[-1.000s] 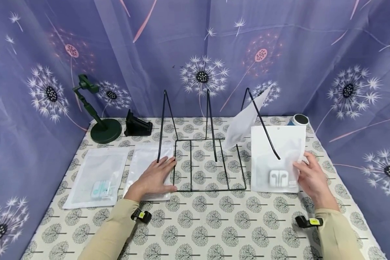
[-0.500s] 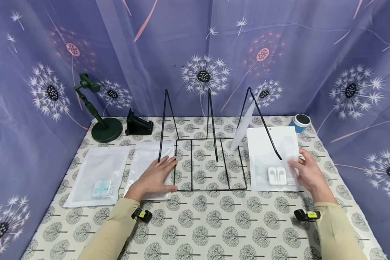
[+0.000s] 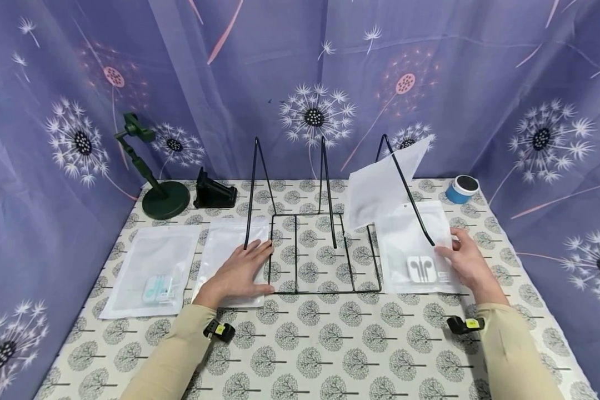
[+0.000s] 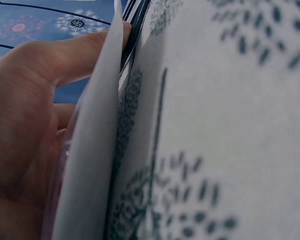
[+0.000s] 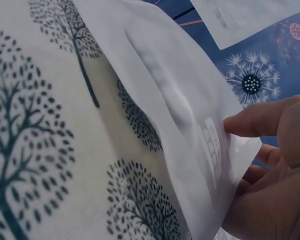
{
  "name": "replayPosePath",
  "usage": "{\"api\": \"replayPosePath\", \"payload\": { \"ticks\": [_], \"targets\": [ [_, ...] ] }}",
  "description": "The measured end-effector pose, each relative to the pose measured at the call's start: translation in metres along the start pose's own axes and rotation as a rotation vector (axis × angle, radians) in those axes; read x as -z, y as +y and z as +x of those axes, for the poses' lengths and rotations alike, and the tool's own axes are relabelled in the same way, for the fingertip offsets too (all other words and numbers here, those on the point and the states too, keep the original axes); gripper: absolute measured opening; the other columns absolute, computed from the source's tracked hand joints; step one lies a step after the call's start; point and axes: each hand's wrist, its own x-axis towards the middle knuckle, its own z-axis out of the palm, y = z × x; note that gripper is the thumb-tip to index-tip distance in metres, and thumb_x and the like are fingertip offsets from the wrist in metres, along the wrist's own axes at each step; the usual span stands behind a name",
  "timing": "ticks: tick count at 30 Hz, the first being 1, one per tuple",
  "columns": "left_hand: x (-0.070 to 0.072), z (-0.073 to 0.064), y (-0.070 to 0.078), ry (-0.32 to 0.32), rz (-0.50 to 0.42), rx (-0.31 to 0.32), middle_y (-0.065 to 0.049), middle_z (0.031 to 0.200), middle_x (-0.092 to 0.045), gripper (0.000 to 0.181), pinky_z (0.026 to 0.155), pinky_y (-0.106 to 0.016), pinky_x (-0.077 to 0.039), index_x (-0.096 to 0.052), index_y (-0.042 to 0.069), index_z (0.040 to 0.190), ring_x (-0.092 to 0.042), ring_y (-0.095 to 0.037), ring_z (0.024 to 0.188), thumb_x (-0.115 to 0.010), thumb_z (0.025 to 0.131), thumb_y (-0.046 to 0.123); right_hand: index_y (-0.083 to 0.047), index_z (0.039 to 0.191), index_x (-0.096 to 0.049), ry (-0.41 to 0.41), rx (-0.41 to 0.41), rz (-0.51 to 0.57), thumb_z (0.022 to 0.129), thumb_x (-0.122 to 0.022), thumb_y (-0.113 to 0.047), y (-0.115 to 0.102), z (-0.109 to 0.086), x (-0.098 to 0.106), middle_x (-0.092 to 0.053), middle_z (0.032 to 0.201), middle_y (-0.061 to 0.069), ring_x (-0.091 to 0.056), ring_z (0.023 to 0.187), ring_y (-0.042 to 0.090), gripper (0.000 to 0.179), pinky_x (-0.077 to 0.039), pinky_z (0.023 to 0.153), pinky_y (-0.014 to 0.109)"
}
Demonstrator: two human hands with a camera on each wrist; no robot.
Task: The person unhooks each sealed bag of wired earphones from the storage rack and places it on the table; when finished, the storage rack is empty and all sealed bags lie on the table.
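Observation:
My left hand (image 3: 237, 275) rests with spread fingers on a white zip pouch (image 3: 212, 244), its fingertips and thumb at the left edge of a black wire rack (image 3: 296, 253). In the left wrist view, the thumb (image 4: 80, 57) lies against the pouch's edge. My right hand (image 3: 467, 264) pinches the right edge of a clear-fronted zip pouch (image 3: 397, 250) with white wired earphones (image 3: 422, 269) inside. That pouch lies at the rack's right side, partly behind the rack's right wire. Another white pouch (image 3: 375, 189) leans tilted in the rack's right section.
A similar pouch (image 3: 150, 250) with teal-tinted contents lies at the far left. Behind it stand a dark green stand (image 3: 165, 200) and a black holder (image 3: 215, 191). A blue, white-rimmed jar (image 3: 461, 190) is at the back right. Patterned curtain encloses the tabletop.
My right hand and the earphone pouch have shifted left, and the pouch's top has tipped down. The leaning pouch swung edge-on, then turned to face forward again. My left hand has stayed put.

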Motion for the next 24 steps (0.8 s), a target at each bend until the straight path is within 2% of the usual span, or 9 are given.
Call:
{"api": "replayPosePath", "payload": {
  "ticks": [2,4,8,11,19,24],
  "targets": [
    [-0.0002,-0.0002,0.0002,0.004,0.0,-0.001,-0.004,0.164,-0.015,0.101,0.119,-0.058,-0.011,-0.021,0.013,0.156,-0.014,-0.032,0.15,-0.064,0.081,0.065,0.004,0.141,-0.028,0.008,-0.005,-0.092,0.095,-0.058,-0.006,0.0005,0.0018,-0.0015,-0.061,0.087,-0.009,-0.064,0.069,0.008,0.056,-0.06,0.059,0.032],
    [-0.0007,-0.0003,0.0003,0.004,0.002,0.002,-0.004,0.164,-0.015,0.101,0.12,-0.057,-0.011,-0.021,0.013,0.156,-0.014,-0.032,0.15,-0.064,0.081,0.066,0.004,0.143,-0.025,0.009,-0.016,-0.136,0.095,-0.057,-0.007,0.0011,0.0034,-0.0027,-0.062,0.093,0.001,-0.064,0.069,0.009,0.059,-0.06,0.059,0.034],
    [-0.0018,-0.0007,0.0004,0.007,0.002,0.004,-0.004,0.164,-0.015,0.101,0.12,-0.056,-0.011,-0.021,0.014,0.156,-0.014,-0.032,0.15,-0.063,0.081,0.066,0.003,0.145,-0.025,0.007,-0.031,-0.185,0.095,-0.057,-0.007,0.0018,0.0054,-0.0045,-0.058,0.11,0.024,-0.063,0.07,0.009,0.06,-0.059,0.059,0.034],
    [-0.0026,-0.0009,0.0002,0.013,0.003,0.001,-0.004,0.164,-0.015,0.101,0.12,-0.058,-0.012,-0.021,0.013,0.156,-0.014,-0.032,0.15,-0.064,0.081,0.065,0.003,0.145,-0.025,0.006,-0.028,-0.202,0.095,-0.056,-0.008,0.0016,0.006,-0.0049,-0.053,0.119,0.034,-0.063,0.07,0.009,0.06,-0.059,0.059,0.033],
    [-0.003,-0.0009,-0.0004,0.008,0.007,0.013,-0.003,0.164,-0.015,0.101,0.12,-0.057,-0.011,-0.02,0.014,0.156,-0.013,-0.031,0.15,-0.062,0.081,0.066,0.005,0.143,-0.028,-0.007,-0.011,-0.306,0.095,-0.059,-0.01,0.001,0.0069,-0.0039,-0.053,0.118,0.038,-0.061,0.074,0.014,0.059,-0.056,0.059,0.03],
    [-0.003,-0.0007,-0.0009,0.007,0.011,0.014,-0.003,0.164,-0.014,0.101,0.12,-0.057,-0.011,-0.019,0.015,0.156,-0.012,-0.031,0.151,-0.061,0.081,0.067,0.007,0.141,-0.031,0.038,-0.008,-0.495,0.092,-0.06,-0.016,-0.0011,0.0072,-0.0052,-0.055,0.118,0.037,-0.062,0.087,0.035,0.062,-0.054,0.07,0.04]
  ]
}}
